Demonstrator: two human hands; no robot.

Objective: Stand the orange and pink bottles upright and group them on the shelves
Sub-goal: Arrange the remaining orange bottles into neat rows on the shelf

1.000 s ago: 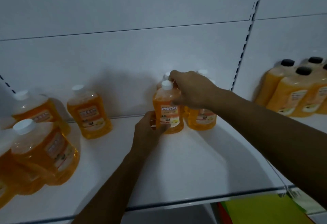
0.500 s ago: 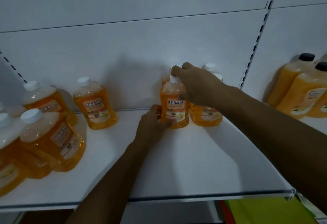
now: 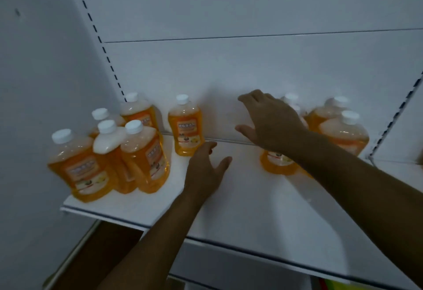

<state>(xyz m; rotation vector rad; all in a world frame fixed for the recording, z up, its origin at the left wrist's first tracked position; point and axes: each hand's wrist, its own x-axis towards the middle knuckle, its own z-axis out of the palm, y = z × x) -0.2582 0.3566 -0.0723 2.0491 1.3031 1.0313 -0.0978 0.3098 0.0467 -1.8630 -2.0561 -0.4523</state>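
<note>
Orange bottles with white caps stand on a white shelf (image 3: 240, 209). A single bottle (image 3: 186, 129) stands upright at the back, just left of my left hand (image 3: 206, 170), whose fingers are spread and hold nothing. My right hand (image 3: 267, 120) hovers open above the shelf, in front of a group of bottles at the right (image 3: 343, 129); one of them (image 3: 277, 163) shows below my wrist. A cluster of several bottles (image 3: 142, 154) fills the left end, some leaning on each other.
The white back panel (image 3: 251, 65) rises behind the shelf, with slotted uprights at left (image 3: 100, 40) and right (image 3: 398, 111). A grey wall closes the left side. Below the shelf edge a lower level shows a strip of coloured items (image 3: 329, 284).
Both hands have let go of the bottle they held at the right group and moved left, now open. The view has swung left, bringing the left cluster into the middle.
</note>
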